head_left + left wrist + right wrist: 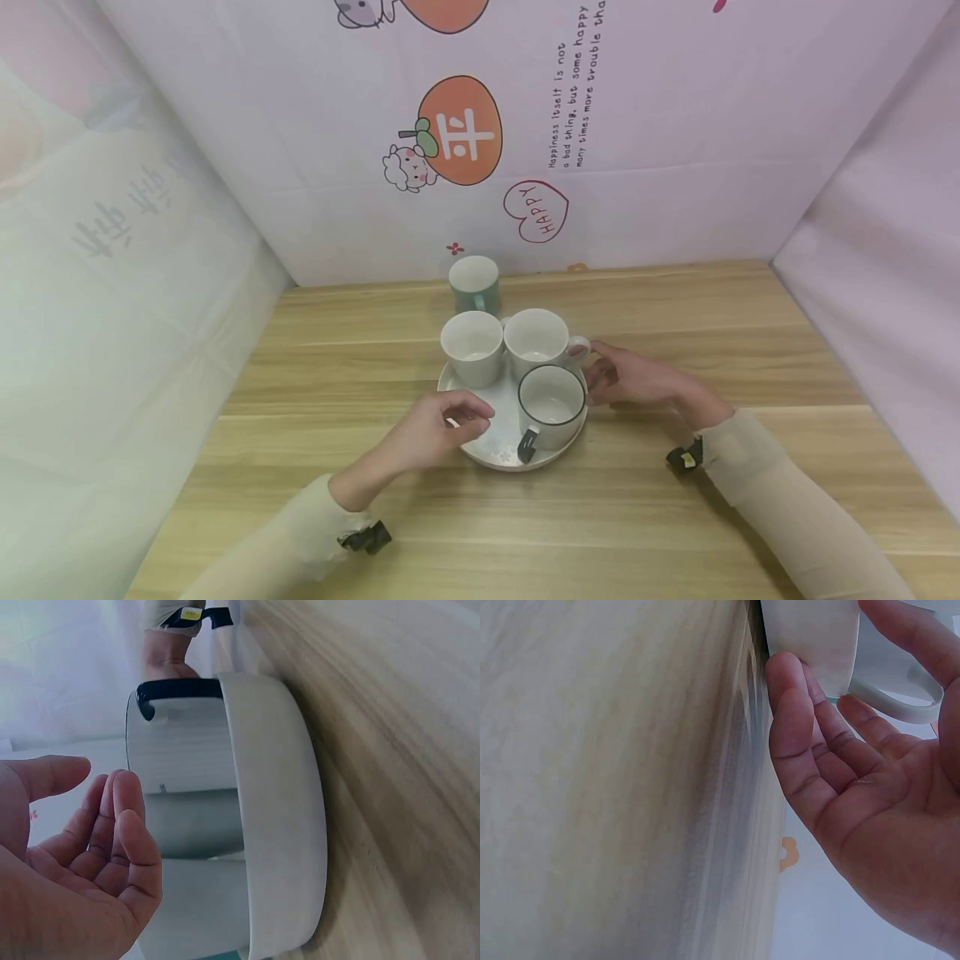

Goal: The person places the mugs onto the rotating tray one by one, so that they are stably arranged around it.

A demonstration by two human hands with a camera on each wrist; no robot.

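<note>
Three mugs stand upright on a round white tray (501,439). The front one is a white mug with a black rim (551,421), its dark handle toward the front left. Behind it are two plain white mugs, one on the left (474,360) and one on the right (534,337). My left hand (438,429) hovers at the tray's left side, fingers loosely bent and nothing in them. At the tray's right side is my right hand (637,379), its fingertips (785,671) right at the tray's outer wall, below the right mug's handle (900,712).
A green mug with a white inside (475,298) stands on the wooden table (337,367) just behind the tray. A white printed cloth (337,167) hangs behind the table, with pale cloth on both sides. Dark straps (684,457) sit on the wrists.
</note>
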